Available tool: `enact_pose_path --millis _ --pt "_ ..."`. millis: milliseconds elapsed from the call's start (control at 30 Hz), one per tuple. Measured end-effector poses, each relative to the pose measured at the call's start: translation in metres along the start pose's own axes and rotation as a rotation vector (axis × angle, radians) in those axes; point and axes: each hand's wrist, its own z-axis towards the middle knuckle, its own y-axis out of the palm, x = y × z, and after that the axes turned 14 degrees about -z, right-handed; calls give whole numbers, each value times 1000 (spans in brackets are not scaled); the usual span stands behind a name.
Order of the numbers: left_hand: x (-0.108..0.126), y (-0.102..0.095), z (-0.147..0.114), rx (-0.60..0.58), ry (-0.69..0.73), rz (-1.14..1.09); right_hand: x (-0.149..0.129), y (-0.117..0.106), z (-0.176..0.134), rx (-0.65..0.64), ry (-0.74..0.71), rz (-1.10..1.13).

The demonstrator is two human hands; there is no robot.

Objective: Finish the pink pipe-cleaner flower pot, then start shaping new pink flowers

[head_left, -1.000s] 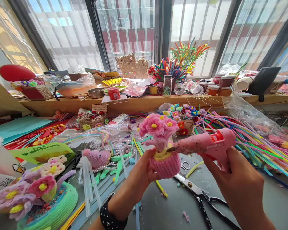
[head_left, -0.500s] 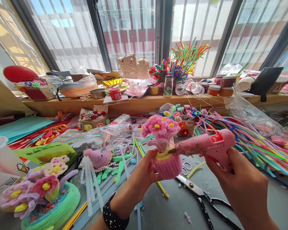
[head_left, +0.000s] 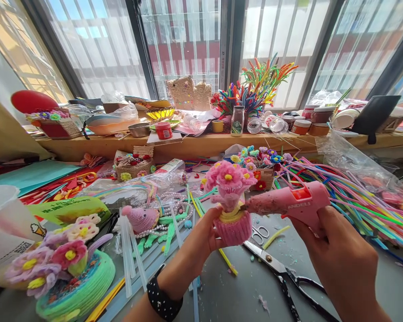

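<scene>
My left hand [head_left: 206, 230] is closed around a small pink pipe-cleaner flowerpot [head_left: 234, 228] with a yellow top layer. Pink fuzzy flowers [head_left: 228, 176] with yellow centres stand upright in it. In my right hand [head_left: 339, 246] is a pink glue gun [head_left: 289, 201], gripped by its handle, its nozzle pointing left. The tip meets or nearly meets the yellow layer at the base of the flowers; I cannot tell whether it touches. Below the pot lie large black-handled scissors [head_left: 275, 264], with a smaller pair of scissors [head_left: 260, 235] close behind.
At left sit a green pot with purple and pink flowers [head_left: 77, 286], a paper cup [head_left: 3, 241] and clear glue sticks [head_left: 130, 259]. Pipe cleaners [head_left: 342, 205] are heaped at right. Jars and a glass bottle [head_left: 237, 121] line the windowsill behind.
The flowerpot has turned and tilted slightly in my left hand, its flowers shifting to the right. The nozzle stays at the yellow layer. The whole view has shifted a little.
</scene>
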Motion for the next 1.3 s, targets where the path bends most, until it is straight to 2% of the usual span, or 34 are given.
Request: enact_pose_path --millis 333,533,667,867,1000,1033,1100,1300 --pt "-3 -6 4 -48 49 12 1 2 -5 10 23 -20" --pt "4 -6 3 10 62 -104 -3 3 0 -5 168 -49" --pt "12 -7 1 78 225 -177 -2 16 0 -148 230 22" --pt "25 -12 0 124 509 -274 0 33 -5 -419 208 13" --pt "31 -15 -2 111 560 -327 -1 35 -6 -834 169 -123" --pt "32 -15 -2 109 559 -334 -1 35 -6 -904 147 -136" --pt "33 -16 -2 104 562 -345 0 37 -9 -947 112 -138" --pt "36 -19 -2 68 606 -331 4 36 -9 -941 51 -153"
